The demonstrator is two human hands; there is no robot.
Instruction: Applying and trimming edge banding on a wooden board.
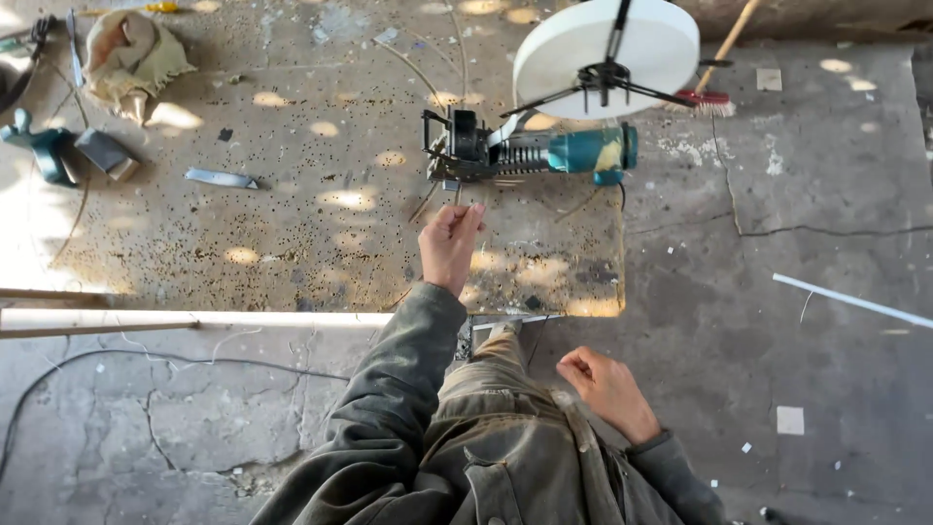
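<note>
Pinched thin strip [465, 216] in left hand [449, 245] by teal power tool [530, 151], right hand [604, 387] fisted empty; risked snagging.

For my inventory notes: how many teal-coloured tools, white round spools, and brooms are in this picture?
Teal tools: 2, the power tool on the worn board near the left hand, and the clamp-like tool
White spool: 1
Broom: 1
Total: 4

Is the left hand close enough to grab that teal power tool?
Probably yes. The left hand is raised just below the teal power tool on the worn board, and nothing lies between them.
</note>
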